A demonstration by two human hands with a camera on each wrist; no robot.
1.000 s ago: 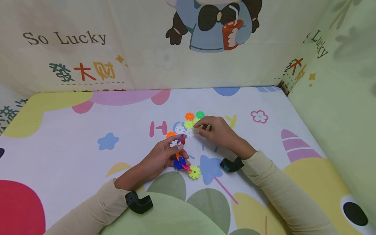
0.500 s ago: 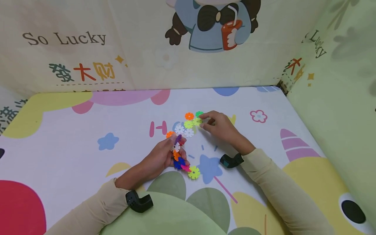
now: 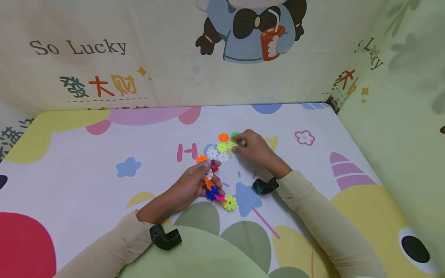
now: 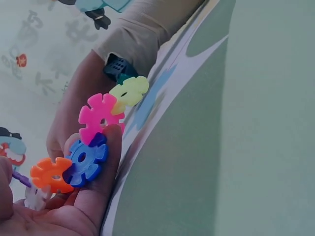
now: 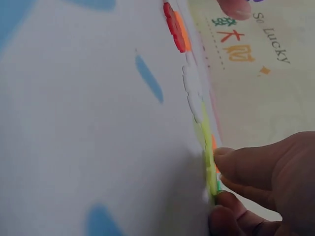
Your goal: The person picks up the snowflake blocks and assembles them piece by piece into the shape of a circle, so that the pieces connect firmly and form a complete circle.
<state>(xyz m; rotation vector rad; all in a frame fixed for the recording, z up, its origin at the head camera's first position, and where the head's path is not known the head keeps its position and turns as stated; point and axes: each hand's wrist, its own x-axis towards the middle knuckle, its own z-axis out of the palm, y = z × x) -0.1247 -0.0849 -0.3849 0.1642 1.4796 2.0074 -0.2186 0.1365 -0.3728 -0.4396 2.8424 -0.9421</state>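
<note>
My left hand (image 3: 189,183) pinches the purple end of a chain of interlocking snowflake discs. In the left wrist view the chain runs from a white disc (image 4: 37,197) through an orange disc (image 4: 51,175), a blue disc (image 4: 84,160) and a pink disc (image 4: 101,118) to a pale yellow-green disc (image 4: 129,91). The blue part lies against a finger. My right hand (image 3: 255,148) reaches down to the table, thumb and fingers about the edges of a loose yellow-green disc (image 5: 209,167). A green disc (image 3: 235,134) lies just beyond, partly hidden by the fingers.
Loose on the printed tablecloth lie an orange disc (image 3: 223,137), another yellow-green disc (image 3: 222,147) and two white discs (image 3: 223,157). A second orange disc (image 3: 201,159) and a red disc (image 5: 174,27) lie near my left hand. A printed curtain (image 3: 167,58) stands behind.
My right hand shifted slightly right and away, then came back left onto the yellow-green disc. The left thumb has closed over the purple disc, and the chain has turned a little.
</note>
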